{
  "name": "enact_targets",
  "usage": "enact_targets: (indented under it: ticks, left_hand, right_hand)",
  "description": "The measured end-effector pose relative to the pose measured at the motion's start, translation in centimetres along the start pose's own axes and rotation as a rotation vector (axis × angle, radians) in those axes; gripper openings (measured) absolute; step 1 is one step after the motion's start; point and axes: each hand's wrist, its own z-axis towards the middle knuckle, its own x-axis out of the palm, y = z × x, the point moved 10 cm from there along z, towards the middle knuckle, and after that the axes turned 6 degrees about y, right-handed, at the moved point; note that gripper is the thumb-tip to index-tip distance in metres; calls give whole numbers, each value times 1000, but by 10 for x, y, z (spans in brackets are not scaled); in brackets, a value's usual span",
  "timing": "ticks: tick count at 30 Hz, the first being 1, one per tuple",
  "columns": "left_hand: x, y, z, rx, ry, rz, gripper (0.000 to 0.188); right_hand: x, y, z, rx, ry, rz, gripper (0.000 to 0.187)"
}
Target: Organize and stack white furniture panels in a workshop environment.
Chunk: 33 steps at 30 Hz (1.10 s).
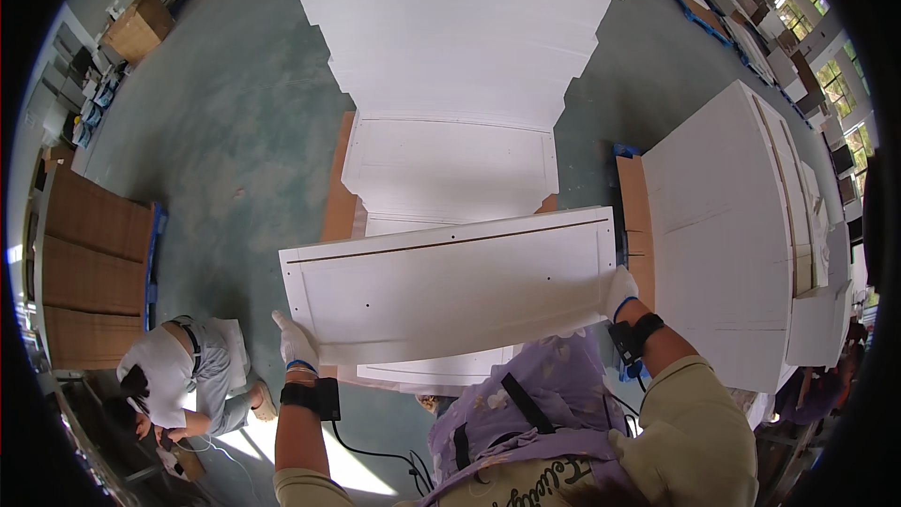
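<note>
A long white panel (450, 296) with a dark groove along its far edge and several small holes spans the space in front of me. My left hand (295, 338), in a white glove, is closed on its near left corner, thumb pointing up. At the right end my right hand (620, 291), also gloved, grips the panel's edge; its fingers are partly hidden. Beyond and partly beneath the held panel lie more white panels (450, 155) on brown cardboard (338, 188). Both my wrists carry black strapped devices with cables.
A tall stack of white boards (460, 19) rises straight ahead. Another large white stack (723, 225) stands at right on a blue pallet. Cardboard-covered goods (94, 272) sit at left. A person (188, 376) bends down at lower left. Green floor (225, 150) lies between the stacks.
</note>
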Motion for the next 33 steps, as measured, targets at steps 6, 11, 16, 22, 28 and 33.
enact_targets:
  ticks: [6, 11, 16, 22, 28, 33]
  left_hand:
    - [145, -27, 98, 126, 160, 137, 92]
    - [244, -50, 147, 113, 146, 227, 91]
    - [325, -54, 171, 49, 259, 195, 88]
    - [340, -60, 173, -11, 288, 120, 86]
    - [310, -64, 220, 48, 258, 218, 86]
    - [328, -59, 187, 12, 268, 300, 87]
  right_hand:
    - [32, 62, 115, 92, 33, 348, 50]
    - [49, 61, 248, 172, 84, 423, 47]
    - [23, 45, 364, 149, 142, 391, 48]
    - [77, 62, 340, 145, 328, 365, 56]
    - [98, 104, 270, 124, 307, 199, 65]
    - [49, 90, 270, 167, -19, -259, 85]
